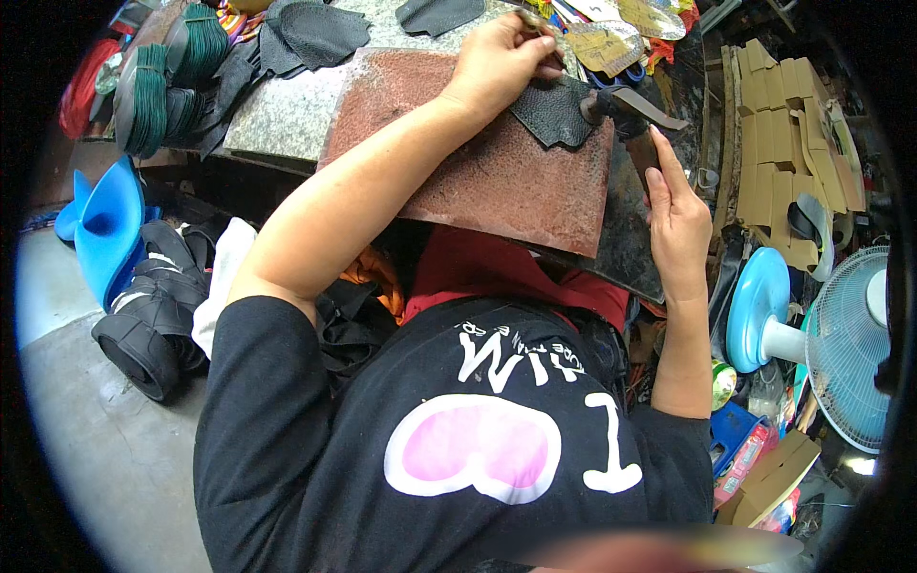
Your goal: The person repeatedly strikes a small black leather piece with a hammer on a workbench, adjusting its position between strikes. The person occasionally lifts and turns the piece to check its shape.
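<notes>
My right hand (676,215) is closed around the handle of a claw hammer (626,110). The hammer's dark head hovers by or rests on the right edge of a black textured leather piece (554,116); I cannot tell whether they touch. That leather lies flat on a reddish-brown board (458,181). My left hand (506,62) is just beyond the leather, fingertips pinched together at the far side of the board. What they hold is too small and partly hidden to name.
More black leather cutouts (320,33) lie on the speckled tabletop (287,119). Green cord spools (148,100) stand far left, and patterned templates (607,48) lie far right. Stacked cardboard boxes (788,134) and a blue fan (850,353) are on the right. Black footwear (143,334) sits left on the floor.
</notes>
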Demonstrator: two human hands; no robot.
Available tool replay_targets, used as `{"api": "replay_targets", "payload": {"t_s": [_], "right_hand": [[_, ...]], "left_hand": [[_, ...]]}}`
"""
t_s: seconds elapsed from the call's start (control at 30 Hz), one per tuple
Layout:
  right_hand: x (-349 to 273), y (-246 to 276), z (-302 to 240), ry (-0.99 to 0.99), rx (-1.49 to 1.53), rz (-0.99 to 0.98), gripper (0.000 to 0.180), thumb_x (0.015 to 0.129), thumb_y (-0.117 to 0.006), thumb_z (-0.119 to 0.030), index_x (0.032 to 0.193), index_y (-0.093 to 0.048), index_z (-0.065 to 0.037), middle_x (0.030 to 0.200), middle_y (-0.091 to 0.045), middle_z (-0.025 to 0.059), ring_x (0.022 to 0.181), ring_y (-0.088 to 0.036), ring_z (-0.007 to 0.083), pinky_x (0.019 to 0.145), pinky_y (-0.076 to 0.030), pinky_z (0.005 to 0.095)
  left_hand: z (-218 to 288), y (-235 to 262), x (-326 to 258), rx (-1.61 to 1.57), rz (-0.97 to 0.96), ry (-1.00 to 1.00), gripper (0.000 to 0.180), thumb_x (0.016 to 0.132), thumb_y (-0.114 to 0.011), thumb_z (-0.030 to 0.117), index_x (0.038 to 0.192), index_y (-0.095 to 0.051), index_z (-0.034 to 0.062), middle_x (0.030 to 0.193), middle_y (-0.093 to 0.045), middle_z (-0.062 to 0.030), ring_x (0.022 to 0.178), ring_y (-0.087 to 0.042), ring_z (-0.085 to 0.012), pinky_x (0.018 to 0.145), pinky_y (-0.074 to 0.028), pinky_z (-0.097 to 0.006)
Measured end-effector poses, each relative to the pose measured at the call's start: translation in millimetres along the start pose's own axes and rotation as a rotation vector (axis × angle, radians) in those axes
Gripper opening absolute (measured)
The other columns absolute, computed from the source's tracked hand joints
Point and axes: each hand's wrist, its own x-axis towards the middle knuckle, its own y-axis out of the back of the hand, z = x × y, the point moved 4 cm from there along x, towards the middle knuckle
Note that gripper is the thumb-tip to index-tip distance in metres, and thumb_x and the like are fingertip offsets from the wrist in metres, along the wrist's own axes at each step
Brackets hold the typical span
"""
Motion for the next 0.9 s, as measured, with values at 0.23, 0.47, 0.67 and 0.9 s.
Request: {"api": "replay_targets", "payload": {"t_s": [0.23,0.47,0.67,0.9], "right_hand": [[0.1,-1.5,2.2,-0.047,0.078,0.001,0.038,0.098,-0.055,-0.024,0.135,-0.054,-0.026,0.105,-0.069,0.0162,0.085,-0.070,0.0317,0.069,-0.052,0.0380],[7.0,10.4,0.2,-0.125,0.276,-0.044,0.038,0.097,-0.057,-0.021,0.135,-0.056,-0.022,0.079,-0.067,0.0050,0.059,-0.054,0.0098,0.056,-0.046,0.0283],[12.0,120.4,-37.0,0.301,0.599,0.490,0.053,0.098,-0.045,-0.050,0.097,-0.059,0.001,0.078,-0.061,0.0094,0.060,-0.053,0.0141,0.054,-0.043,0.0253],[18.8,37.3,-17.4,-0.041,0.454,0.077,0.038,0.100,-0.053,-0.021,0.138,-0.054,-0.021,0.068,-0.053,-0.0024,0.058,-0.043,0.0048,0.053,-0.040,0.0212]], "left_hand": [[13.0,-6.1,-8.2,0.238,-0.053,-0.061,0.017,0.089,-0.065,0.007,0.099,-0.063,-0.0069,0.086,-0.070,-0.0116,0.074,-0.069,-0.0143,0.068,-0.058,-0.026],[22.9,-8.5,-12.2,0.267,-0.080,-0.088,0.019,0.090,-0.066,0.010,0.102,-0.063,-0.0048,0.088,-0.070,-0.0099,0.080,-0.069,-0.0133,0.071,-0.058,-0.026],[46.3,-21.5,-18.3,0.744,-0.126,-0.476,0.018,0.087,-0.067,0.014,0.099,-0.063,0.0011,0.078,-0.067,-0.0154,0.074,-0.069,-0.0260,0.066,-0.054,-0.034],[55.1,-34.2,-22.5,0.860,-0.091,-0.637,0.014,0.085,-0.066,0.014,0.091,-0.061,0.0022,0.078,-0.064,-0.0193,0.075,-0.065,-0.0375,0.064,-0.052,-0.042]]}}
